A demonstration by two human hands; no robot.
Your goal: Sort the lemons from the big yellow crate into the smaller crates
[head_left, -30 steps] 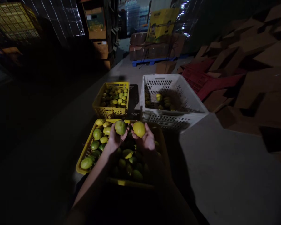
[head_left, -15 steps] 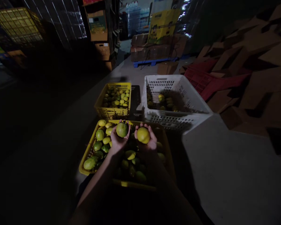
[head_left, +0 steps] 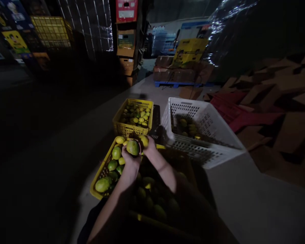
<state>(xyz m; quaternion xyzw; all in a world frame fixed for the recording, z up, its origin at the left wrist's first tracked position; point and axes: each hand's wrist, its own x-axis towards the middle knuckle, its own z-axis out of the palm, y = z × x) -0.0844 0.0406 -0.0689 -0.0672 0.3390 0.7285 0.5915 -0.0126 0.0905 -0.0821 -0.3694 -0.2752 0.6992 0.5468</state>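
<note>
My left hand (head_left: pixel 130 158) is wrapped round a greenish-yellow lemon (head_left: pixel 133 148), held above the near yellow crate (head_left: pixel 101 169). Right beside it, my right hand (head_left: pixel 149 145) grips a yellow lemon (head_left: pixel 142 140) over the crate's far edge. The left hand's lemon partly covers my right fingers. Loose green and yellow lemons (head_left: pixel 103 184) fill the near crate, and its right half lies in deep shadow. Beyond the hands stands a smaller yellow crate (head_left: pixel 130 129) with many lemons in it.
A white perforated crate (head_left: pixel 218 150) with some lemons at its bottom stands at the right. Flattened cardboard boxes (head_left: pixel 277 84) and a red crate (head_left: pixel 234 110) are heaped farther right. Stacked cartons (head_left: pixel 126 42) and a blue pallet (head_left: pixel 176 84) stand at the back.
My right hand has moved left and turned inward with its yellow lemon, closing the gap to my left hand. The left hand keeps its greenish lemon. The view has tilted up and shifted left.
</note>
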